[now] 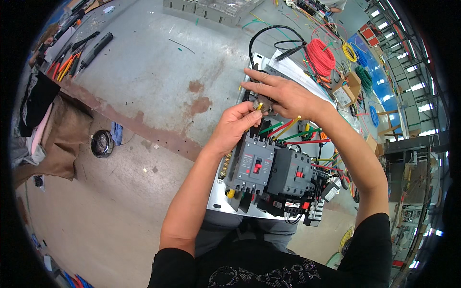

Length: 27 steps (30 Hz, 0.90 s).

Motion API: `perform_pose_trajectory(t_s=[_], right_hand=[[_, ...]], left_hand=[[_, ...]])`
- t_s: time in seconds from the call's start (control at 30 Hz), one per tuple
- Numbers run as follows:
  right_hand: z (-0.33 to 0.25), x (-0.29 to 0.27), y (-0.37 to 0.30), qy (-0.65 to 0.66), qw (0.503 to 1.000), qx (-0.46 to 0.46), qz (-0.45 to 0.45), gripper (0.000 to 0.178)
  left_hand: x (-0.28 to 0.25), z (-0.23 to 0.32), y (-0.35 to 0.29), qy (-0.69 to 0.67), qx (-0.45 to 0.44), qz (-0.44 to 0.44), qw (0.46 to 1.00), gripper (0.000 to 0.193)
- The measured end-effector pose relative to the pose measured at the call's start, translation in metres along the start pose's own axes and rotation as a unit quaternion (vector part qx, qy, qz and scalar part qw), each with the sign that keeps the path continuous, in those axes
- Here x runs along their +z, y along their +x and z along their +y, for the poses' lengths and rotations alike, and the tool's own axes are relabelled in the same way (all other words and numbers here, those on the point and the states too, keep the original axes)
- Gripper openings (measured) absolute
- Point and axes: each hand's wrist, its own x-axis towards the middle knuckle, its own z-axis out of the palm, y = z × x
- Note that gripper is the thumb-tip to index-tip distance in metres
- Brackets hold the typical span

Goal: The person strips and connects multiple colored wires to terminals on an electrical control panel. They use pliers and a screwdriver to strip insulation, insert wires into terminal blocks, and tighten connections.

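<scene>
My left hand (234, 127) is closed, thumb and fingers pinching a wire end with a yellow sleeve (260, 106). That end sits at a worn metal tool head (267, 106), partly hidden by both hands. Over the tool lies my right hand (285, 96), fingers stretched out to the left and slightly apart; its thumb is out of sight. Nearer me, a grey circuit breaker (255, 163) with a red toggle stands on a metal mounting plate (217, 197). Beside it is a second dark grey breaker (291, 173) with a red toggle. Green, red and yellow wires (288, 127) stick up behind them.
A black cable (276, 28) loops behind the tool. Red wire coils (320, 57) and a cardboard box (346, 91) lie at the right on the grey table (144, 57). Hand tools (96, 50) rest at the far left. A black coil (102, 143) is on the floor.
</scene>
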Motion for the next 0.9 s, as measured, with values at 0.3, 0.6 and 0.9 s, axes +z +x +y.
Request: perform_pose_trajectory(t_s=[0.3, 0.6, 0.9], right_hand=[[0.003, 0.005, 0.003, -0.010, 0.999, -0.021, 0.022, 0.072], [0.006, 0.015, 0.003, -0.042, 0.998, -0.018, 0.049, 0.065], [0.002, 0.013, 0.003, -0.072, 0.995, -0.027, 0.058, 0.068]], left_hand=[[0.000, 0.000, 0.000, -0.001, -0.003, 0.000, 1.000, 0.021], [0.001, 0.002, -0.001, -0.001, 0.004, -0.003, 1.000, 0.021], [0.001, 0.001, -0.001, 0.001, -0.003, 0.001, 1.000, 0.020]])
